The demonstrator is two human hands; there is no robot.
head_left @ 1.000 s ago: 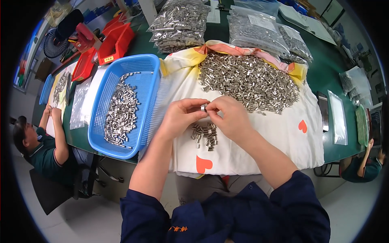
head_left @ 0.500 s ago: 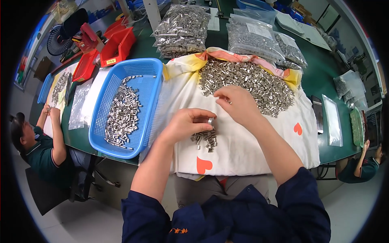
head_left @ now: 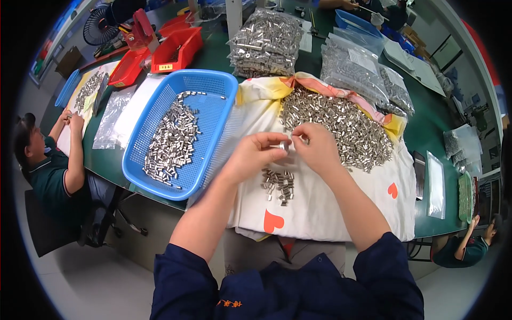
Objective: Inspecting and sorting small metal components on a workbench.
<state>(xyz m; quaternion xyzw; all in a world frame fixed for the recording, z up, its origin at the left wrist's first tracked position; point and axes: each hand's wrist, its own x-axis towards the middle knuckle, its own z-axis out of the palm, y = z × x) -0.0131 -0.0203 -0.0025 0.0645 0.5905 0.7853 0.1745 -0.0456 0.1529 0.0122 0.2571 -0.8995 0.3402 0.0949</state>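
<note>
My left hand is closed on a round silver metal piece, pinched between thumb and fingers above the cloth. Close beside it, my right hand pinches a small metal sleeve, mostly covered by the fingertips. Below both hands lies a small pile of short metal sleeves. A much larger heap of the same sleeves spreads behind and to the right, on a white cloth with red hearts.
At left stands a blue plastic basket with many sleeves inside. Red bins and filled clear bags sit farther back. A dark phone-like object lies at right. One person works at left, another at right.
My hands have come together: the left has risen with the round piece, and the right now has a small sleeve near it. The whole view has shifted slightly.
</note>
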